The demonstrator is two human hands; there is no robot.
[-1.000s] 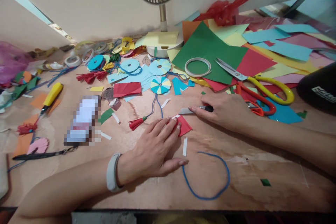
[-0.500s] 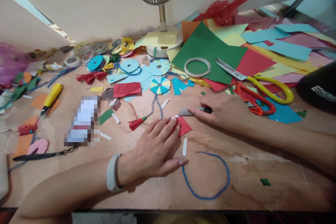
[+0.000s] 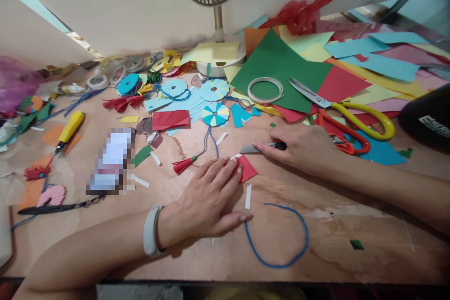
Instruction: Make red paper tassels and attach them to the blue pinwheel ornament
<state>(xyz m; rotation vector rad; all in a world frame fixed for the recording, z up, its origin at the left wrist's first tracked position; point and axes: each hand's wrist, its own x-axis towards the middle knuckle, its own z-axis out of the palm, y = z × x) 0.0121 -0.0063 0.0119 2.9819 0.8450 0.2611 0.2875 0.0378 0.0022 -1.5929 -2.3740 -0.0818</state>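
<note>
My left hand (image 3: 211, 197) lies flat with its fingers stretched over a small red paper piece (image 3: 248, 168), covering its left part. A white strip shows at the paper's top edge by the fingertips. My right hand (image 3: 298, 147) is closed around the dark handle of a craft knife (image 3: 251, 148), whose blade points left, close to the red paper's upper edge. Below the paper lie another white strip (image 3: 248, 197) and a curved blue cord (image 3: 305, 229), partly under my left hand. A paper rosette (image 3: 215, 115) with a red tassel (image 3: 183, 165) rests just beyond my left fingers.
Yellow-handled scissors (image 3: 369, 119) and orange-handled scissors (image 3: 363, 143) lie beyond my right hand, near a tape roll (image 3: 265, 99) on green paper (image 3: 277, 68). A phone (image 3: 112, 159) and a yellow cutter (image 3: 72, 129) are at left. A fan (image 3: 218, 23) stands at the back.
The knife blade has shifted slightly right, away from the white strip at the paper's top edge. My left hand stays in place on the paper.
</note>
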